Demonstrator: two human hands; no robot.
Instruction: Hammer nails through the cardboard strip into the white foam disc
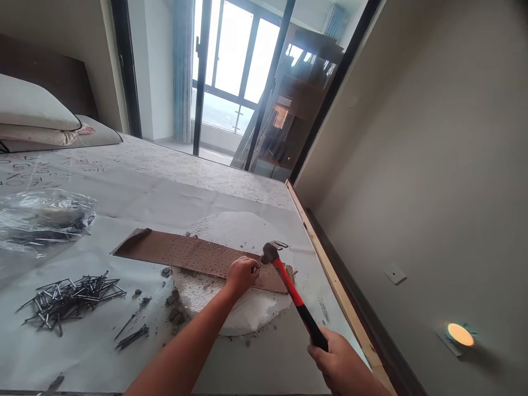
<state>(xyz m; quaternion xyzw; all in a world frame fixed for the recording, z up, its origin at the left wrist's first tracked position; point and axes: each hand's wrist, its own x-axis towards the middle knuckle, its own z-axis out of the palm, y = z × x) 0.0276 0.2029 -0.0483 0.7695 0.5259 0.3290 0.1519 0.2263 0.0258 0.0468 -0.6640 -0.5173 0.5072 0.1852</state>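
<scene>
Fingers of the left hand [241,273] pinch a nail upright on the perforated board [193,257] while the right hand [336,360] grips the hammer [289,286], poised mid-nailing; next needs a light, square starting tap.

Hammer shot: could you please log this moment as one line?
right hand: grips hammer | left hand: pinches nail on board | foam under board
</scene>
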